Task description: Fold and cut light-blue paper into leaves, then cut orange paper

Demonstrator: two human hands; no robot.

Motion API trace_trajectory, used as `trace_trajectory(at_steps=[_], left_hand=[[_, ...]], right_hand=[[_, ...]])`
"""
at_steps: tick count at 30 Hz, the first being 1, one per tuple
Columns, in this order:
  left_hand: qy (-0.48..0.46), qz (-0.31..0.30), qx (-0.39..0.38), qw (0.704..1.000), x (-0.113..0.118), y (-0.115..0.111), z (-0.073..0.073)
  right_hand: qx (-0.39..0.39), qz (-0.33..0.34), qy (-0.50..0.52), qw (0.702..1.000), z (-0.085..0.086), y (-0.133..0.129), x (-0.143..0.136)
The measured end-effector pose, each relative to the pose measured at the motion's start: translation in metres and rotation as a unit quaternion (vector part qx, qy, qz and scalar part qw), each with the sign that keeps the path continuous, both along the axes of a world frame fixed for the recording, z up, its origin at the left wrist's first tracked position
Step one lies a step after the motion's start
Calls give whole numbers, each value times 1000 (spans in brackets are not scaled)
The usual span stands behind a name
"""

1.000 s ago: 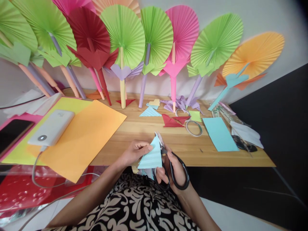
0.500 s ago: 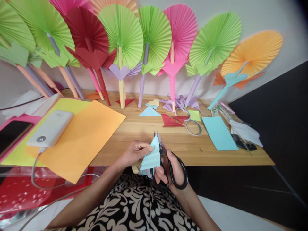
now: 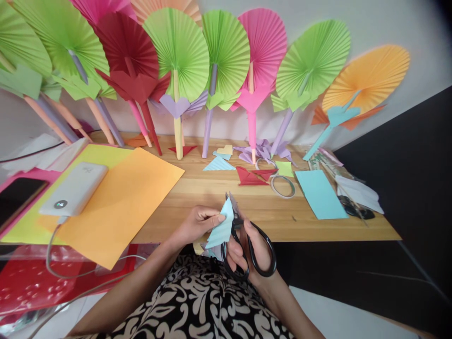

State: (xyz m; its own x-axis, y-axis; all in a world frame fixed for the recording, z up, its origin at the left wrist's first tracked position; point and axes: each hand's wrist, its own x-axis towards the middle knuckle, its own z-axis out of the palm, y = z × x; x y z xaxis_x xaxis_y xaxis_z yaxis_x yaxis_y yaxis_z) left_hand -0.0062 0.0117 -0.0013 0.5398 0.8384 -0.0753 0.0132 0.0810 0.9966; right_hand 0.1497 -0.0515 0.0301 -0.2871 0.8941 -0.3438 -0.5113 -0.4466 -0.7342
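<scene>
My left hand (image 3: pixel 203 223) pinches a folded piece of light blue paper (image 3: pixel 221 230) between thumb and fingers, its pointed end upward. In my right hand (image 3: pixel 257 245) is a pair of scissors (image 3: pixel 266 267) with black loop handles, fingers and thumb through the loops. The blades point away from me and stand a little apart, with the paper's right edge at them. The paper hides part of one blade. Both hands are near the front edge of the wooden table (image 3: pixel 197 197).
Pleated paper fans (image 3: pixel 175 54) lean along the wall. A white power bank (image 3: pixel 76 188) with a cable lies on orange paper (image 3: pixel 141 193), near a phone (image 3: pixel 21 200). Tape rolls (image 3: pixel 294 188), a red paper piece (image 3: pixel 252 176) and a blue sheet (image 3: pixel 321 195) lie ahead and right.
The folded blue paper's lower right edge has changed shape and now curves beside the scissors. The scissor handles have spread slightly. My left hand keeps its grip.
</scene>
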Motion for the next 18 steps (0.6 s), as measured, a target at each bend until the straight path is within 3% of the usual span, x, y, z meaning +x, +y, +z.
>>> trace_trajectory(at_steps=[13, 16, 18], left_hand=[[3, -1, 4, 1000, -1, 0, -1], [15, 37, -7, 999, 0, 1, -1], [28, 70, -19, 997, 0, 1, -2]], right_hand=[[33, -50, -11, 998, 1, 0, -6], [108, -72, -119, 984, -3, -5, 4], [181, -60, -274, 943, -3, -9, 22]])
